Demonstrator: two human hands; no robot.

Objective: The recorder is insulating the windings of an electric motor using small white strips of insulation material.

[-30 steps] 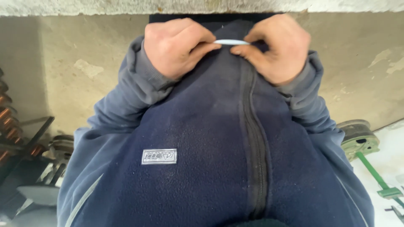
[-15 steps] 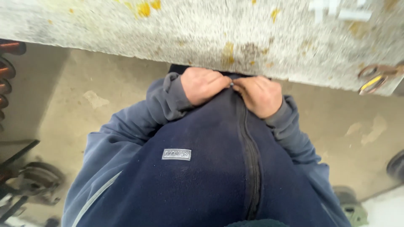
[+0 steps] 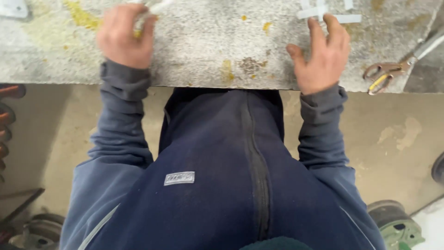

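Observation:
My left hand [image 3: 124, 34] is over the grey stone worktop [image 3: 222, 46] at the upper left, closed around a thin white strip [image 3: 155, 7] that sticks out past my fingers; motion blur hides its shape. On the right, my right hand [image 3: 321, 53] has its fingers spread and holds nothing. Its fingertips reach toward several small white strips [image 3: 326, 11] lying on the worktop's far right. My dark blue fleece jacket [image 3: 217, 176] fills the lower middle of the view.
Scissors with metal blades and yellow-brown handles [image 3: 393, 69] lie on the worktop's right end. Below, on the concrete floor [image 3: 397, 139], stand a green pulley wheel [image 3: 395, 224] at the lower right, metal wheels [image 3: 39, 229] at the lower left and rusty coils [image 3: 7, 120] at the left edge.
Both hands have left my jacket front and moved up and apart onto the worktop. The left hand carries the white strip; the right hand has let go and spread its fingers.

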